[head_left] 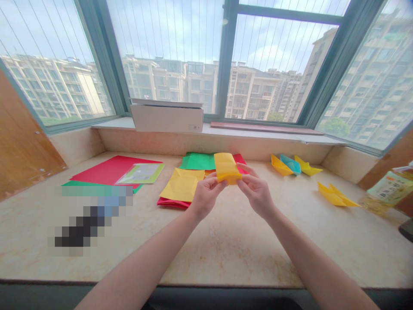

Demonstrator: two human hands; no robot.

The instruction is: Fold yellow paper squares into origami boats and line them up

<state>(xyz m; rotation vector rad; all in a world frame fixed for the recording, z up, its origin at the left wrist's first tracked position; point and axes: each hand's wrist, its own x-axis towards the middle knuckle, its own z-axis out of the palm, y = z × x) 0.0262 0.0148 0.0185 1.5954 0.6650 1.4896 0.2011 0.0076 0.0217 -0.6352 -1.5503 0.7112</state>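
A folded yellow paper is held up over the marble counter, upright and slightly tilted. My left hand pinches its lower left edge. My right hand pinches its lower right edge. Both hands are closed on the paper, thumbs toward me. Behind the paper lies a stack of coloured sheets: a creased yellow sheet on top of red ones, with a green sheet further back.
Large red sheets and a pale green packet lie at the left. Folded paper boats, yellow, teal and more yellow, sit at the right. A white box rests on the window sill. A plastic bag is at the far right.
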